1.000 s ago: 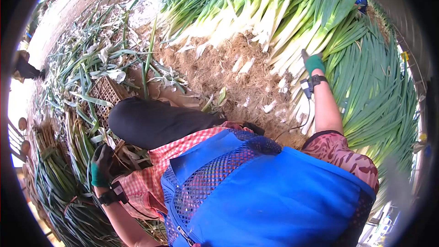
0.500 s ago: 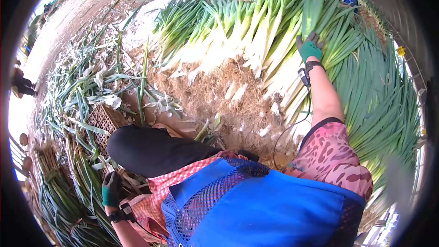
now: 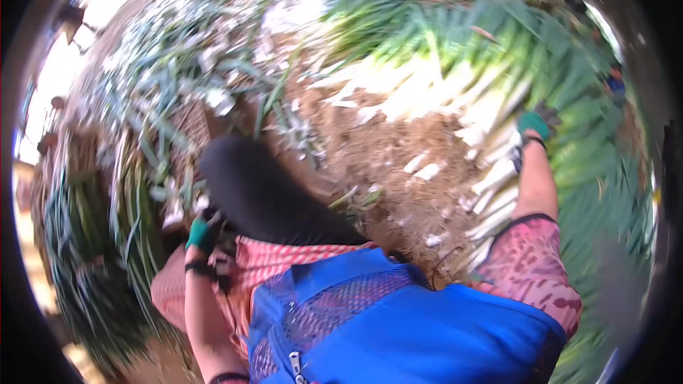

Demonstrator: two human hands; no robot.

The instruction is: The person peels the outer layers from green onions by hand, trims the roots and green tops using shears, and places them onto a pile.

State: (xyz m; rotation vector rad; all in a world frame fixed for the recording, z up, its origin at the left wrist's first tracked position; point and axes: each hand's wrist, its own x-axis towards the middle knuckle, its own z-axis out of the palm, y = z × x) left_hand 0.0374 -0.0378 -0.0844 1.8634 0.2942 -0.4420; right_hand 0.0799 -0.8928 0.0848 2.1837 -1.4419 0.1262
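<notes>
My right hand, in a green glove with dark fingers, lies over the heap of long green onions, where white stalks turn to green leaves. Its fingers are stretched out, with no stalk visibly gripped. My left hand, gloved the same way, is beside my dark-trousered knee, close to a pile of onions on the left; motion blur smears its fingers. Roots of the main heap point inward to the brown soil and root litter in front of me.
Stripped leaves lie scattered over the ground at the upper left. A white sheet is spread behind the heap. Short white stalk pieces rest on the root litter. Another person in blue is at the far right.
The view has swung left, shifting the heap rightward and down, with blur. My right hand has come off the upper leaves toward the stalks; my left hand is raised nearer my knee.
</notes>
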